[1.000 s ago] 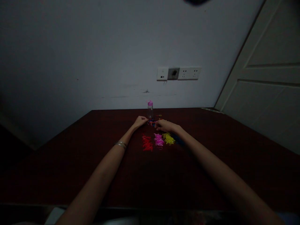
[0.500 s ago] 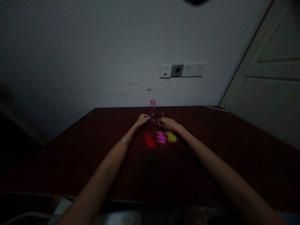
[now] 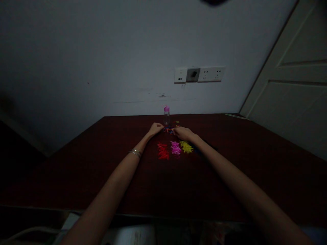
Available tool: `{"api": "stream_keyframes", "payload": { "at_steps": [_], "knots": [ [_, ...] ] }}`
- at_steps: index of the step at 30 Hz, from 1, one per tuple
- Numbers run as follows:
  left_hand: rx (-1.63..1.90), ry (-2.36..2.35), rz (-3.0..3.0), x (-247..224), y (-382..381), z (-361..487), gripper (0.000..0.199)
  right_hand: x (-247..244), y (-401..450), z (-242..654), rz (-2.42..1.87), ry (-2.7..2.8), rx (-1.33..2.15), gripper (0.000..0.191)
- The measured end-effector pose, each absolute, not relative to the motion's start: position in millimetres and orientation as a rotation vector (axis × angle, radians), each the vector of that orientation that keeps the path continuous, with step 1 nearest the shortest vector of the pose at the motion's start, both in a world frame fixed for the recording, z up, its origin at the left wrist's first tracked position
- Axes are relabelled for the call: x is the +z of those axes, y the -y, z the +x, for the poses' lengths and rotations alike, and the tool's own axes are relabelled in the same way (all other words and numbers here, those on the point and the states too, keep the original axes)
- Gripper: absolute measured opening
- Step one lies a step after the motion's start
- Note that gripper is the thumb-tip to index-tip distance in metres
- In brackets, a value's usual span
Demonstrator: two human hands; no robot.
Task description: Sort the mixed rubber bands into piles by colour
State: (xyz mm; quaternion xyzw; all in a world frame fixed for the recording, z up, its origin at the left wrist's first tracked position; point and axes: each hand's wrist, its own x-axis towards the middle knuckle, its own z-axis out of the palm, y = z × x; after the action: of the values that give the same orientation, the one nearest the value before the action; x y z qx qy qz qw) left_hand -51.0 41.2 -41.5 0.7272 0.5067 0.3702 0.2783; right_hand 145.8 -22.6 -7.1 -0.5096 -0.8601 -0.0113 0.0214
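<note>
A small pile of mixed-colour bands (image 3: 168, 130) lies near the back of the dark red table. My left hand (image 3: 156, 128) is at its left edge, fingers pressed together; what they hold, if anything, is too small to name. On the pile's right side is my right hand (image 3: 182, 132), fingers closed and bent down, their tips hidden. Nearer to me lie a red pile (image 3: 163, 151), a pink pile (image 3: 175, 148) and a yellow pile (image 3: 186, 147) of bands. Something dark blue beside the yellow pile is partly covered by my right forearm.
A clear bottle with a pink cap (image 3: 166, 115) stands behind the mixed pile, near the wall. A yellowish band (image 3: 176, 122) lies right of it. Wall sockets (image 3: 199, 74) are above the table (image 3: 143, 190); a pale door (image 3: 293, 78) is at the right.
The view has shifted slightly, so everything sits a little higher. Both hands stay at the mixed pile with almost no visible movement.
</note>
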Motion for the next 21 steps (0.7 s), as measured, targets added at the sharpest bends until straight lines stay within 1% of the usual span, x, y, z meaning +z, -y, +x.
{"api": "stream_keyframes", "payload": {
  "at_steps": [6, 12, 21],
  "knots": [
    [1.004, -1.369, 1.947, -41.3, -40.7, -51.1, 0.027, -6.3, 23.1, 147.0, -1.591, 2.68, -0.029, 0.019],
    [1.011, -1.339, 1.952, -43.3, -42.0, -52.2, 0.027, -6.2, 22.3, 149.3, -1.511, 2.64, -0.034, 0.022],
    [1.003, -1.343, 1.92, -42.7, -42.0, -51.8, 0.025, -9.7, 24.9, 145.9, -1.48, 2.652, -0.154, 0.027]
  ]
}}
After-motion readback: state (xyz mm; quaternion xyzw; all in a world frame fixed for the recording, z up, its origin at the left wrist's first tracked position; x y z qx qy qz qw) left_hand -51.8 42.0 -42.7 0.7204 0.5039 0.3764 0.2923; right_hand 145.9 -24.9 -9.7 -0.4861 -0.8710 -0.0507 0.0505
